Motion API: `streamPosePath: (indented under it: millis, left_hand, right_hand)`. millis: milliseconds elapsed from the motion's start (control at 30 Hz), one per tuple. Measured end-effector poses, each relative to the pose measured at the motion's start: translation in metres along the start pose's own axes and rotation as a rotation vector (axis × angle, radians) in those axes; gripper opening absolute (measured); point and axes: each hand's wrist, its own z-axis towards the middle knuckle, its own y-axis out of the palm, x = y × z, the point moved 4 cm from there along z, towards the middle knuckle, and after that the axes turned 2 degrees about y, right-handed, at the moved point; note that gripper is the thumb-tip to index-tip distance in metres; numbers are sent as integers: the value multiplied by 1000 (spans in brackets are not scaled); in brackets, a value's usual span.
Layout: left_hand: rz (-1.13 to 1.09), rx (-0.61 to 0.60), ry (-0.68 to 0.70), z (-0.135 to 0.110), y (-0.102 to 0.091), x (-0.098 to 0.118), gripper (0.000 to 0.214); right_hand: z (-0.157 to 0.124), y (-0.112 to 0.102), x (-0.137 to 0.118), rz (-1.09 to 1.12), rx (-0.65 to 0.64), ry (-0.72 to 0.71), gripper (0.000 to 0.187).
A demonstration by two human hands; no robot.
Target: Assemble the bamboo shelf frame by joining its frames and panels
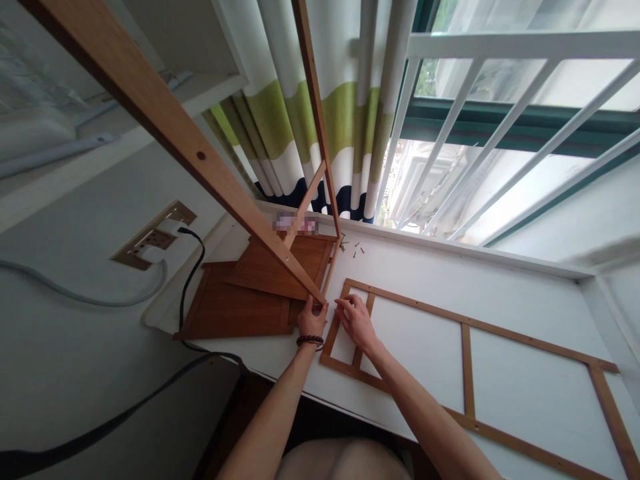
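My left hand [312, 321], with a beaded bracelet [310, 341] on its wrist, is closed around the lower corner of a brown wooden frame [220, 175]. This frame stands tilted on the white surface, its two long rails reaching up and out of view. Just to the right, my right hand [356, 319] is bent in a pinch close to that corner. Whatever it may hold is too small to make out. Below my right hand lies a second wooden frame [467, 363], flat, with several crossbars. Several loose screws [357, 250] are scattered beyond my hands.
Flat wooden panels [240, 303] overlap on the white surface [415, 353] at left. A black cable [193, 283] runs past them from a wall socket [155, 237]. Behind are a striped curtain [280, 107] and white window bars [520, 100]; a shelf [210, 93] juts out upper left.
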Motion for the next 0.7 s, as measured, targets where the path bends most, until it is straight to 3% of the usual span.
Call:
streamPosePath:
  millis: [367, 500, 700]
  left_hand:
    - [65, 27, 53, -2, -3, 6, 33]
    - [48, 21, 53, -2, -3, 7, 35]
    - [22, -52, 55, -3, -5, 5, 38]
  right_hand:
    - [-1, -7, 7, 213, -15, 78, 24]
    - [7, 1, 1, 298, -110, 93, 24]
    - [18, 13, 3, 307, -99, 158, 21]
